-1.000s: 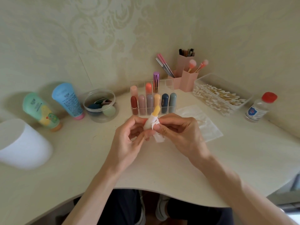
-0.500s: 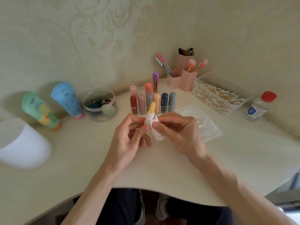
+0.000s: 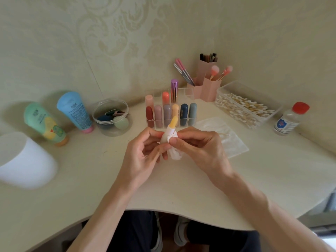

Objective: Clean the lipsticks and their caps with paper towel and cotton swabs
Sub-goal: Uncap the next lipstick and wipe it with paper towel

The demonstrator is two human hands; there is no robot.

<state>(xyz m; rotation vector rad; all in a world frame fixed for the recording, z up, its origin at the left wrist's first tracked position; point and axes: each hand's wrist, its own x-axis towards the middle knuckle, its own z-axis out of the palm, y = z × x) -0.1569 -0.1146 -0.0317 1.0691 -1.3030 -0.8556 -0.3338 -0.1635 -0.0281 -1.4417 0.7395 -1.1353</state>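
- Both hands meet over the middle of the desk (image 3: 272, 179) in the head view. The left hand (image 3: 143, 157) has its thumb and fingers curled round the pale lower barrel of an uncapped lipstick (image 3: 170, 131), holding it upright with a slight tilt to the right.
- The right hand (image 3: 201, 150) pinches a crumpled wad of paper towel (image 3: 175, 153) between thumb and forefinger and presses it against the right side of the barrel, just below the yellow-orange stick. The loose end of the wad hangs under the fingers.
- Just behind the hands stands a clear rack (image 3: 187, 92) with capped lipsticks (image 3: 184, 113) upright in its slots. Six are in the front row, from dark red on the left to grey-blue on the right. Three are in the back row, the tallest of them shiny purple.
- A flat sheet of tissue (image 3: 234, 144) lies on the desk to the right of the right hand, partly hidden by it.
- Farther right, a clear box of cotton swabs (image 3: 245, 108) sits near the wall, and beside it is a small clear bottle (image 3: 289, 120) with a red cap.
- Pink brush holders (image 3: 211, 88) with brushes in them stand in the corner behind the rack.
- On the left are a round clear tub (image 3: 112, 117) holding sponges, a blue tube (image 3: 75, 111), a green tube (image 3: 43, 122) and a white cup (image 3: 23, 160) at the edge of the picture.
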